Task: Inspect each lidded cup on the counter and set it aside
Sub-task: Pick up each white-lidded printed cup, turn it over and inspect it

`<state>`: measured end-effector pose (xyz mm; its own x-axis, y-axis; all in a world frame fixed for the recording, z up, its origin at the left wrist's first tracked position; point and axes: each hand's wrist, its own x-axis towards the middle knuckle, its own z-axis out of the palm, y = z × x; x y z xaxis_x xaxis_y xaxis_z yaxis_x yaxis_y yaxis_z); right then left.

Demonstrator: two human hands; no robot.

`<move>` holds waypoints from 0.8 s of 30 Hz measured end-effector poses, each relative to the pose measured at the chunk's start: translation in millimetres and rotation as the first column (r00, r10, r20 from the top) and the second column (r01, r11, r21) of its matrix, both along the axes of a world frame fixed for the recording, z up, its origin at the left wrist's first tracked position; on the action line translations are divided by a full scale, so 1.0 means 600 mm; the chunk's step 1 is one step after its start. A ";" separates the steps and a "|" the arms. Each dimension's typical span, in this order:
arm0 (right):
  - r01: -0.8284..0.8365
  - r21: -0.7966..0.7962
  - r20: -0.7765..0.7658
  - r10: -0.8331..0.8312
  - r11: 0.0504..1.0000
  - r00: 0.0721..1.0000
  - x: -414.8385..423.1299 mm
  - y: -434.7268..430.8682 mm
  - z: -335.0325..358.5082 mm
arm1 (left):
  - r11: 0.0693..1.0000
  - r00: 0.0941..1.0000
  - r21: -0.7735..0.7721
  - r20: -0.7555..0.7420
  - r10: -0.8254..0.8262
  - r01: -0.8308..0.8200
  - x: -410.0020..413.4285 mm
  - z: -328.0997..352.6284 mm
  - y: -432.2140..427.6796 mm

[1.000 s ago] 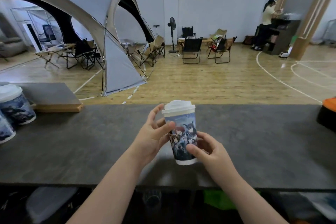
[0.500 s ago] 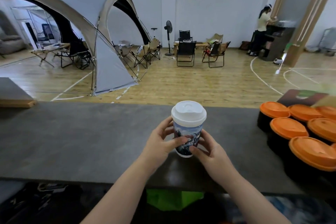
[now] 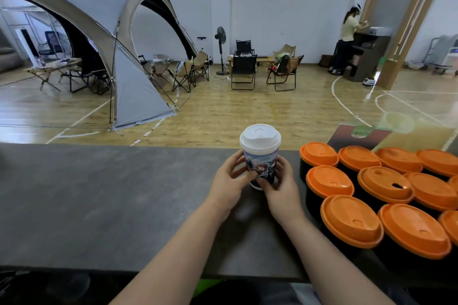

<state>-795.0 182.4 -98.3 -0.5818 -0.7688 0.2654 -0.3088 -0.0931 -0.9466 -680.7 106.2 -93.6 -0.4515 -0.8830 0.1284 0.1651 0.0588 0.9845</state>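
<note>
Head view: compared with the frame one second before, the view had swung to the right, so the two printed cups at the desk's left end were gone from sight and a cluster of black cups with orange lids (image 3: pixel 352 218) had come in at the right; the white-lidded cup (image 3: pixel 260 153) had moved from mid-desk toward that cluster. The cup stood upright, long axis vertical, white lid uppermost with its sip hole toward the far side and the printed picture facing the wearer; whether its base rested on the dark desk (image 3: pixel 111 193) could not be told. The left hand (image 3: pixel 233 182) and right hand (image 3: pixel 280 186) held the lower half of the cup from both sides, fingers curled and pressed against the wall, thumbs nearly meeting on the front. The nearest orange lid lay just beside the right hand, apart from it. Beyond the desk stood a grey tent (image 3: pixel 99 20), folding chairs (image 3: pixel 244 72) and a person at a cabinet (image 3: pixel 347 39).
</note>
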 end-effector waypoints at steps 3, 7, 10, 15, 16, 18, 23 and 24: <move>0.074 -0.009 0.009 -0.074 0.997 0.997 -0.008 -0.020 -0.003 | 1.000 1.000 -0.003 0.024 -0.010 0.010 -0.020 -0.005 -0.016; 0.170 0.006 0.020 -0.170 0.985 0.985 -0.014 -0.044 -0.010 | 0.999 0.999 0.000 0.038 -0.034 0.034 -0.045 -0.006 -0.031; 0.210 0.018 0.004 -0.210 0.978 0.978 -0.014 -0.055 -0.012 | 0.998 0.998 0.022 0.025 -0.053 0.053 -0.057 -0.003 -0.033; 0.243 0.022 -0.043 -0.242 0.970 0.969 -0.018 -0.053 -0.012 | 0.996 0.995 0.042 0.068 -0.075 0.072 -0.061 0.006 -0.032; 0.246 0.018 -0.046 -0.245 0.969 0.969 -0.020 -0.053 -0.012 | 0.996 0.994 0.044 0.074 -0.079 0.076 -0.061 0.008 -0.029; 0.254 0.010 -0.061 -0.253 0.967 0.965 -0.021 -0.054 -0.013 | 0.995 0.993 0.047 0.077 -0.086 0.083 -0.061 0.011 -0.024; 0.260 0.034 -0.076 -0.257 0.965 0.963 -0.019 -0.056 -0.016 | 0.994 0.995 0.064 0.040 -0.091 0.089 -0.062 0.007 -0.020; 0.262 0.038 -0.080 -0.258 0.964 0.963 -0.020 -0.056 -0.016 | 0.994 0.995 0.064 0.037 -0.092 0.090 -0.062 0.005 -0.019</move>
<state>-806.9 149.1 -108.1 -0.7436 -0.6064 0.2818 -0.3853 0.0441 -0.9218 -718.1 95.0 -90.6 -0.5341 -0.8436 0.0549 0.1279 -0.0165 0.9916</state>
